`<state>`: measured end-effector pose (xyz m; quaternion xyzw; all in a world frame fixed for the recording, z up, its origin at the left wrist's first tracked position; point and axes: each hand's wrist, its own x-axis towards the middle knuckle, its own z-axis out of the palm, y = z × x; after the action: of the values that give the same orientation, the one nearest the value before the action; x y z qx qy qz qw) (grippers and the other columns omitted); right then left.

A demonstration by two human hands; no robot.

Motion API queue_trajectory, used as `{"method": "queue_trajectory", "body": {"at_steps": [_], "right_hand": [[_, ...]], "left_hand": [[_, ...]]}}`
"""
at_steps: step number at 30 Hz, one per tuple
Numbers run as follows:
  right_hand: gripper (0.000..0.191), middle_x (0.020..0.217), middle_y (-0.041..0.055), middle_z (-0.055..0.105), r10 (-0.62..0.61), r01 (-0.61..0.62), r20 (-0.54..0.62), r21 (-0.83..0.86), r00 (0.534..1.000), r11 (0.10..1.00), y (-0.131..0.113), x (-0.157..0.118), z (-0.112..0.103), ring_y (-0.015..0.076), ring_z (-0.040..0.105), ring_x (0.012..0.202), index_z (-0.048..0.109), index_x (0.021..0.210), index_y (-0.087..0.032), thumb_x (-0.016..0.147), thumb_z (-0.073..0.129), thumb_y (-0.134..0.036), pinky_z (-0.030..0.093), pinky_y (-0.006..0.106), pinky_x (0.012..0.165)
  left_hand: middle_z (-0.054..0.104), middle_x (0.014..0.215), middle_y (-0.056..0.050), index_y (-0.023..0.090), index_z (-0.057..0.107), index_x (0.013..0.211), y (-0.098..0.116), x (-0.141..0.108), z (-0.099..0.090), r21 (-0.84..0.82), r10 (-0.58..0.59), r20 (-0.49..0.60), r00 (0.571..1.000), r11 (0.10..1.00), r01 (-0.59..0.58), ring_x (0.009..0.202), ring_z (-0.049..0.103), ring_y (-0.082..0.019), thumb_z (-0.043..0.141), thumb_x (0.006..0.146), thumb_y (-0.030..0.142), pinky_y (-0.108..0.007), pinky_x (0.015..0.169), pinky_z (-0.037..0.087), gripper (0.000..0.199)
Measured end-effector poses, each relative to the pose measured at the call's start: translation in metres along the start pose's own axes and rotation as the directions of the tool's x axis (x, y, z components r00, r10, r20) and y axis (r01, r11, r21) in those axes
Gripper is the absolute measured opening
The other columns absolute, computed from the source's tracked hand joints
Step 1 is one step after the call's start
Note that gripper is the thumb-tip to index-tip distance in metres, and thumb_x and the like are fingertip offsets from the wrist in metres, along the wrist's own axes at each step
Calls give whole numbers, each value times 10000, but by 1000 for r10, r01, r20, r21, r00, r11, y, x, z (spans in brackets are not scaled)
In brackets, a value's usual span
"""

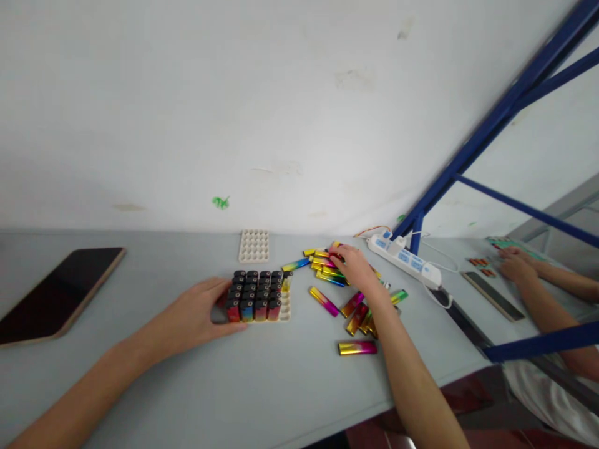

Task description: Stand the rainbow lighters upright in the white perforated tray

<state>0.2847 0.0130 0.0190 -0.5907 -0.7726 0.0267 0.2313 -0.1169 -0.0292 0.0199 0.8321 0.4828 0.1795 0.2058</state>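
Black-topped lighters (255,293) with shiny coloured bodies stand upright in rows in a white holed tray (285,310). A yellowish, see-through lighter (287,282) stands in the right column, where several holes show. My left hand (206,308) grips the left side of this block, thumb along the front edge, other fingers partly hidden behind. To the right lies a loose pile of shiny metallic sleeves (322,263) in gold, pink, blue and green. My right hand (352,265) is over the back of the pile, fingers bent and closed at a reddish sleeve; its fingertips are partly hidden.
Another white holed tray (254,246) lies by the wall. A dark-screened tablet (65,290) is at the left. A white power strip (403,259) with cables and a blue metal frame (468,156) stand at the right. Beyond it, another person's hands (517,262) work at the table.
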Motion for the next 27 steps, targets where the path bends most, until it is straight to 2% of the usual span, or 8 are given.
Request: {"method": "queue_trajectory", "body": {"at_steps": [4, 9, 12, 15, 18, 20, 24, 27], "right_hand": [[152, 1078, 102, 760, 24, -25, 31, 34, 999, 999, 2, -3, 7, 234, 706, 977, 767, 1082, -194, 1008, 642, -238, 539, 403, 973], [157, 1065, 109, 751, 149, -94, -155, 314, 977, 945, -2, -12, 2, 247, 701, 958, 775, 1050, -209, 965, 672, -292, 557, 427, 945], [258, 1033, 73, 762, 336, -139, -166, 681, 927, 719, -11, -13, -4, 221, 709, 863, 768, 1063, -223, 860, 799, -378, 577, 388, 852], [412, 948, 18, 759, 484, -107, -40, 956, 874, 272, -28, -11, -4, 171, 697, 820, 775, 1064, -227, 718, 925, -390, 563, 301, 775], [439, 899, -1, 755, 502, -97, 144, 988, 853, -120, -47, -9, 0, 125, 669, 794, 791, 1012, -207, 647, 975, -369, 535, 228, 703], [429, 902, -3, 760, 471, -121, 211, 969, 857, -215, -59, -9, 3, 108, 651, 764, 789, 998, -197, 661, 978, -381, 527, 210, 669], [399, 939, 5, 774, 375, -173, 260, 953, 890, -249, -81, -12, 3, 128, 659, 739, 702, 1025, -235, 794, 894, -497, 560, 259, 688], [429, 700, -77, 638, 297, -243, 315, 936, 902, -255, -95, -15, 3, 90, 480, 503, 586, 1058, -282, 861, 800, -598, 437, 207, 505]], "left_hand": [[765, 1064, -106, 218, 714, 1013, -1, 0, 0, 24, 3, 63, 998, 1000, -5, 962, 703, -322, 755, 751, 622, -418, 872, 568, 484], [770, 1098, -114, 212, 714, 1026, 0, 0, -1, 31, 11, 66, 998, 999, -13, 997, 706, -328, 750, 765, 619, -419, 904, 564, 484], [774, 1143, -105, 217, 720, 1094, 1, 0, -3, 13, 15, 59, 998, 1000, -16, 1041, 705, -330, 771, 751, 614, -420, 947, 558, 527], [776, 1151, -102, 218, 724, 1099, 1, 1, -3, -4, -2, 69, 998, 1000, 3, 1044, 708, -335, 777, 737, 617, -424, 940, 565, 541], [778, 1103, -104, 216, 726, 1030, 2, 1, -3, 15, -39, 76, 996, 999, 38, 1006, 716, -345, 768, 719, 634, -436, 900, 579, 523], [781, 1083, -101, 221, 727, 1013, 1, 2, -3, 18, -51, 74, 996, 999, 49, 994, 720, -346, 765, 710, 634, -441, 892, 585, 514], [797, 1089, -96, 251, 740, 1030, -1, 2, -2, 0, -55, 43, 998, 998, 55, 992, 730, -350, 793, 670, 632, -447, 888, 603, 527], [808, 1093, -97, 273, 744, 1022, -2, 2, -2, 0, -35, 11, 999, 999, 35, 988, 737, -360, 819, 647, 624, -455, 885, 612, 520]]}}
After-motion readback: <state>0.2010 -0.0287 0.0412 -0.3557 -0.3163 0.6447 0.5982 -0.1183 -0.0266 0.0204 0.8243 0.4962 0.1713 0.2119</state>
